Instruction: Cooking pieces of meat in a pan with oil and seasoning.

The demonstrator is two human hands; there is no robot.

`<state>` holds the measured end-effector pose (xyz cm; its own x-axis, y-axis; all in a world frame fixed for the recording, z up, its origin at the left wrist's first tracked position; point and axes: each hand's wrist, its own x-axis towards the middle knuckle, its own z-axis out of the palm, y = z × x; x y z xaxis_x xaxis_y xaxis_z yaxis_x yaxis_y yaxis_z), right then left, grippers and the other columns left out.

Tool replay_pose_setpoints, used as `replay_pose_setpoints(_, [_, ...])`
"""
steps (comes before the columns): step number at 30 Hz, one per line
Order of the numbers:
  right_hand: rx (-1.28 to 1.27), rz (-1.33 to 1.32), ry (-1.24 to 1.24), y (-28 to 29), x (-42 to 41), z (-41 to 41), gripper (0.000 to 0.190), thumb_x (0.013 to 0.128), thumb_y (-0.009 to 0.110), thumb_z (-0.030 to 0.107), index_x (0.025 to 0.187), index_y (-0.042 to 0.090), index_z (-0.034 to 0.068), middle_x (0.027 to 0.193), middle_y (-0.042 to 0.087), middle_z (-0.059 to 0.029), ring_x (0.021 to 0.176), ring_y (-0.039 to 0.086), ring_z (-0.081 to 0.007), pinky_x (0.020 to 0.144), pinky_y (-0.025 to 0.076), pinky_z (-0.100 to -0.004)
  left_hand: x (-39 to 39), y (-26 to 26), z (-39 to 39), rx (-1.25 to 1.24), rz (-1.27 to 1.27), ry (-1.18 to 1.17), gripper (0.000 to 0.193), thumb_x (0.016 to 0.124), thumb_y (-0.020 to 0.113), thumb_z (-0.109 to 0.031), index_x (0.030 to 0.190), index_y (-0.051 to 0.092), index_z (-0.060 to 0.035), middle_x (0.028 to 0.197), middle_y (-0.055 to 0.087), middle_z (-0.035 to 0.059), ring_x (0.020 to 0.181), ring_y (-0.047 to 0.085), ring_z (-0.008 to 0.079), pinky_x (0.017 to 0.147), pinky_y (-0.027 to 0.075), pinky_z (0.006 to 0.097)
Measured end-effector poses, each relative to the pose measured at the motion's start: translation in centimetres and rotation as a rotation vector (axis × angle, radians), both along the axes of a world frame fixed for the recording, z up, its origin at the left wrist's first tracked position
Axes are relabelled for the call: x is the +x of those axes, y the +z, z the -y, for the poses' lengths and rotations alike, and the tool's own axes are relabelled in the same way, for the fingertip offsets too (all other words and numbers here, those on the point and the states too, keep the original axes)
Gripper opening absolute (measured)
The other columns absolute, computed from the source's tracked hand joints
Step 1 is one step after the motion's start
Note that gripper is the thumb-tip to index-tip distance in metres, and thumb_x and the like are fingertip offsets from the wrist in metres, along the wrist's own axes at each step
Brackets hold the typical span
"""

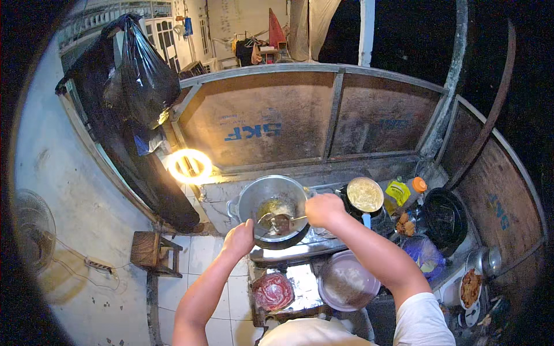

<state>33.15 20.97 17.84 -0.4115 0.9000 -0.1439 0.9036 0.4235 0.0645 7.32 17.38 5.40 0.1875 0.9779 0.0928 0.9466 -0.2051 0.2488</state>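
A large aluminium pot [247, 203] stands on the stove in front of me, with some yellowish oil [272, 206] at its bottom. My right hand [325, 210] grips the thin handle of a metal ladle-like utensil [282, 224], whose dark, rounded head is over the pot. At the pot's near left rim, my left hand [240, 238] is closed around a second metal utensil [265, 217]. The heads of the two utensils meet or overlap above the pot; I cannot tell exactly what lies between them.
Right of the pot sits a small pan [365, 194] of pale batter-like food. Beyond it are an oil pouch [397, 193], an orange-capped bottle [419, 185] and a black basin [446, 220]. Nearer me are a pink basin [349, 281] of flour and a red bowl [272, 291]. A ring light [189, 166] glows left.
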Motion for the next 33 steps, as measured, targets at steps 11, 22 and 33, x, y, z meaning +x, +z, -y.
replay_pose_setpoints(11, [-0.442, -0.108, -0.154, -3.1, 5.3, -2.4, 0.023, 0.071, 0.054, 0.014, 0.078, 0.071, -0.001, 0.080, 0.070, -0.0137, 0.082, 0.069, -0.0281, 0.073, 0.053, -0.0386, -1.3, -3.7, 0.6, 0.143, -0.049, -0.085, 0.013, 0.080, 0.053, -0.007, 0.092, 0.048, -0.0046, 0.085, 0.057, 0.0156, 0.078, 0.062, 0.0355, 0.065, 0.051, 0.0465])
replay_pose_setpoints(22, [-0.519, -0.169, -0.155, -3.4, 5.3, -2.8, 0.022, 0.070, 0.049, 0.008, 0.065, 0.067, -0.003, 0.072, 0.070, -0.0142, 0.064, 0.069, -0.0238, 0.058, 0.053, -0.0370, 0.1, -4.5, 1.2, 0.168, -0.201, -0.164, 0.016, 0.081, 0.051, -0.009, 0.095, 0.046, -0.0055, 0.087, 0.053, 0.0128, 0.078, 0.062, 0.0316, 0.065, 0.051, 0.0432])
replay_pose_setpoints(33, [-0.434, -0.143, -0.124, -3.2, 5.7, -2.6, 0.021, 0.071, 0.051, 0.008, 0.072, 0.069, -0.002, 0.077, 0.070, -0.0148, 0.071, 0.070, -0.0241, 0.064, 0.053, -0.0375, 1.1, -4.5, 1.6, -0.107, -0.026, 0.027, 0.038, 0.075, 0.061, -0.013, 0.101, 0.037, -0.0001, 0.086, 0.062, 0.0233, 0.075, 0.064, 0.0405, 0.064, 0.051, 0.0489])
